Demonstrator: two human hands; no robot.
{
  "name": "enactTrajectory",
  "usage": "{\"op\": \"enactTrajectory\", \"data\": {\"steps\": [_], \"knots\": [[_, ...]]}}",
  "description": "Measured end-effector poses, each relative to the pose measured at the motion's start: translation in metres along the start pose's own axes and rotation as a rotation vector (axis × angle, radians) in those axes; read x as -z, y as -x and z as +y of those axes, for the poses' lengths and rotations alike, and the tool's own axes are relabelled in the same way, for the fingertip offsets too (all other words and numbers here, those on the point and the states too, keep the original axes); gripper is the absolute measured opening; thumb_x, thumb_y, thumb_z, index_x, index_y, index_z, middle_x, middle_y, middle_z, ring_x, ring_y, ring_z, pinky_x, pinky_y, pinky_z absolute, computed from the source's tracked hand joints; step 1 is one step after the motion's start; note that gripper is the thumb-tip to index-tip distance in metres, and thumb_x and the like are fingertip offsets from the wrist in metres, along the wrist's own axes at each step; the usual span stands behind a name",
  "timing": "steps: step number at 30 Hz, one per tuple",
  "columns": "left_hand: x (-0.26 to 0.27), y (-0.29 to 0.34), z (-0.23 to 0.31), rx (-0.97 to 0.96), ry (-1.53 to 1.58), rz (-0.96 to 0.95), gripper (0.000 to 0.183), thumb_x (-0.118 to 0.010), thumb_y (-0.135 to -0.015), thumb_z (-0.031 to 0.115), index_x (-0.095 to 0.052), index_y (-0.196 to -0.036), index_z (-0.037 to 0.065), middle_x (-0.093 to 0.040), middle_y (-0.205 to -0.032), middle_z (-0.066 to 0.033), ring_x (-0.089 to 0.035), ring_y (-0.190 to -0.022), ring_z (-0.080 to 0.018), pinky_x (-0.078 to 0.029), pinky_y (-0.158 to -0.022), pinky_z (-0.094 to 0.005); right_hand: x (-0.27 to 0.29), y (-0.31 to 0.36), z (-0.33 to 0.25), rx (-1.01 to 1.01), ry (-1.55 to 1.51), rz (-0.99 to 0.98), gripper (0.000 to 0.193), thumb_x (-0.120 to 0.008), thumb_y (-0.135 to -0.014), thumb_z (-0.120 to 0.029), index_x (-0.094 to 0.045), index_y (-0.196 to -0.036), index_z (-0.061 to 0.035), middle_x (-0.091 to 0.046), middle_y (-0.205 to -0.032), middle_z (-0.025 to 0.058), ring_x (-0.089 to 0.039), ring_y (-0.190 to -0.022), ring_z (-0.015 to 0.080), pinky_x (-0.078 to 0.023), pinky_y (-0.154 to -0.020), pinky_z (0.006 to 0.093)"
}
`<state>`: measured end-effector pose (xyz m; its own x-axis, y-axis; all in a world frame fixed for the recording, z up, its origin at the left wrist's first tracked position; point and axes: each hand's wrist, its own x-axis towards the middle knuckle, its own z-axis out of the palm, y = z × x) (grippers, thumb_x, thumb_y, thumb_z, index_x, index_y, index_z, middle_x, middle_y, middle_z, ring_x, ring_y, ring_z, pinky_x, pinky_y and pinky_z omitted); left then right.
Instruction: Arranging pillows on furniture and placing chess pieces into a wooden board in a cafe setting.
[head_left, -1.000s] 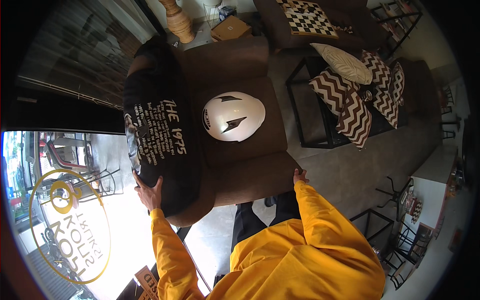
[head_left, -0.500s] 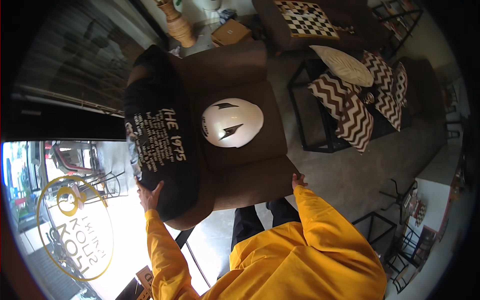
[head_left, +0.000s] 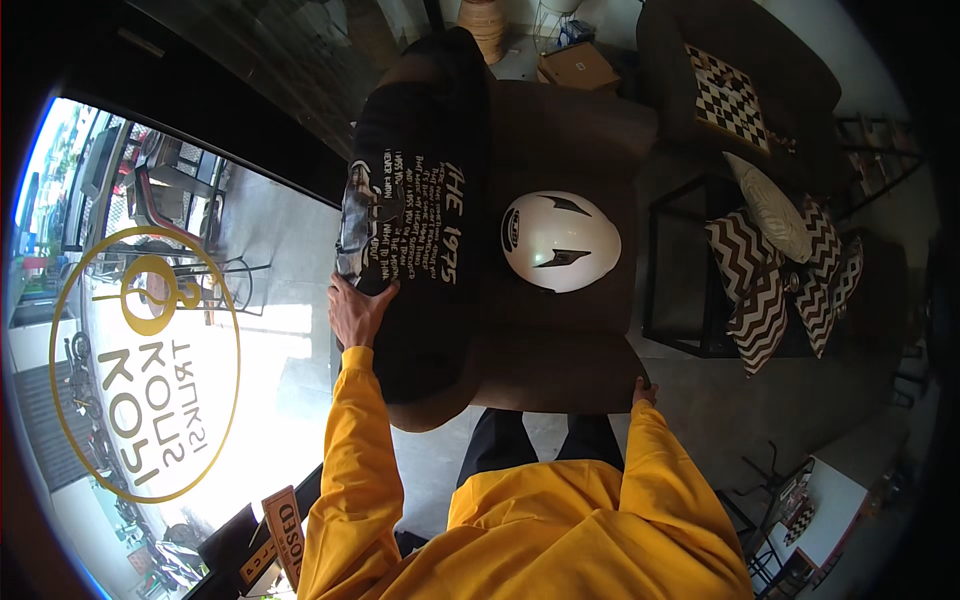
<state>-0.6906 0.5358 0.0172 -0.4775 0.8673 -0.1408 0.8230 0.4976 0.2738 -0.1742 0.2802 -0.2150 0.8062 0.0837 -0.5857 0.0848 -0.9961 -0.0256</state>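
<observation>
A brown armchair (head_left: 570, 130) fills the middle of the view. A white helmet (head_left: 560, 241) with black marks lies on its seat. A black cloth (head_left: 430, 200) with white print is draped over the chair's left side. My left hand (head_left: 358, 310) grips that left side, with its fingers on the cloth's edge. My right hand (head_left: 642, 390) holds the chair's near right corner, and only its fingertips show past the yellow sleeve. My dark trouser legs stand just behind the chair's near edge.
A big window (head_left: 280, 260) with a round gold logo (head_left: 145, 360) runs along the left. On the right stand a black metal frame (head_left: 690, 340) with zigzag cushions (head_left: 760, 280), a chessboard (head_left: 727, 97) on a dark sofa, and a cardboard box (head_left: 575, 65). A white table (head_left: 825, 500) is lower right.
The armchair with the helmet has shifted to the right in the view and looks closer. Both hands keep their hold on it.
</observation>
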Motion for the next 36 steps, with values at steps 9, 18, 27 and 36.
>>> {"op": "enactTrajectory", "data": {"steps": [9, 18, 27, 36], "knots": [[0.001, 0.001, 0.006, 0.005, -0.018, 0.007, 0.099, -0.075, -0.058, 0.056, -0.034, -0.127, -0.001, -0.052, -0.108, -0.0250, -0.054, -0.102, -0.0407, -0.044, -0.086, -0.0459, 0.006, 0.009, -0.002, 0.009, -0.005, -0.018, 0.066, -0.052, -0.087, -0.049, -0.028, -0.140, -0.0162, -0.039, -0.132, 0.0260, -0.050, -0.113, 0.0430, -0.045, -0.093, 0.0495], [0.000, 0.004, 0.007, -0.025, -0.049, 0.033, 0.101, -0.073, -0.058, 0.059, -0.035, -0.128, -0.003, -0.052, -0.109, -0.0290, -0.055, -0.100, -0.0426, -0.045, -0.083, -0.0458, 0.011, 0.019, -0.007, -0.008, -0.064, 0.035, 0.063, -0.056, -0.086, -0.045, -0.033, -0.135, -0.0122, -0.044, -0.127, 0.0271, -0.049, -0.113, 0.0439, -0.044, -0.093, 0.0475], [0.001, 0.006, 0.006, -0.004, -0.039, 0.022, 0.102, -0.072, -0.059, 0.059, -0.033, -0.130, -0.003, -0.050, -0.110, -0.0284, -0.054, -0.100, -0.0432, -0.044, -0.084, -0.0464, 0.010, 0.011, -0.011, -0.057, -0.031, 0.009, 0.062, -0.055, -0.087, -0.044, -0.031, -0.136, -0.0153, -0.041, -0.129, 0.0263, -0.049, -0.113, 0.0435, -0.044, -0.093, 0.0486], [0.001, 0.010, 0.009, -0.007, -0.049, 0.037, 0.101, -0.072, -0.060, 0.058, -0.032, -0.129, -0.006, -0.051, -0.108, -0.0272, -0.055, -0.098, -0.0436, -0.045, -0.083, -0.0475, 0.016, 0.011, -0.016, -0.047, -0.044, -0.022, 0.060, -0.053, -0.089, -0.041, -0.029, -0.137, -0.0153, -0.040, -0.130, 0.0263, -0.049, -0.114, 0.0436, -0.043, -0.095, 0.0485]]}}
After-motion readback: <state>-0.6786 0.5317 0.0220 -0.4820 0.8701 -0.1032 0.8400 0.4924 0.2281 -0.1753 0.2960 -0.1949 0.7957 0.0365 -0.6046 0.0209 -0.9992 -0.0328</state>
